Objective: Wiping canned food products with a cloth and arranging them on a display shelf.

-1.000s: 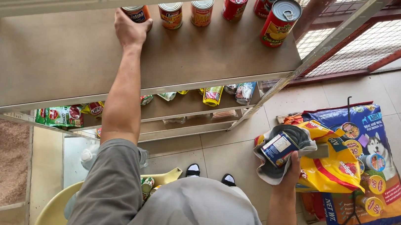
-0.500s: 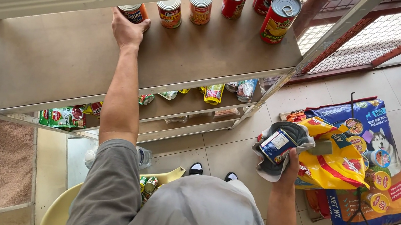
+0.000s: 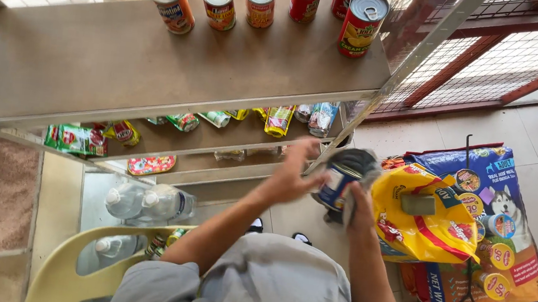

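My right hand (image 3: 358,205) is shut on a blue can (image 3: 337,185) together with a dark cloth (image 3: 358,162) that wraps its top, held low in front of the shelf unit. My left hand (image 3: 295,171), blurred with fingers apart, is right beside the can's left side. On the top shelf board (image 3: 157,73) a row of several cans stands along the back edge; the leftmost can (image 3: 173,6) stands alone with no hand on it.
Right of the can lie a yellow pet-food bag (image 3: 421,220) and a blue one (image 3: 505,249) on the tiled floor. Lower shelves hold sachets (image 3: 77,139). Water bottles (image 3: 150,202) and a yellow chair (image 3: 63,269) are below left. A red grille (image 3: 491,61) stands behind.
My left hand let go of the leftmost can on the top shelf and dropped down to the blue can in my right hand. The view shifted slightly.
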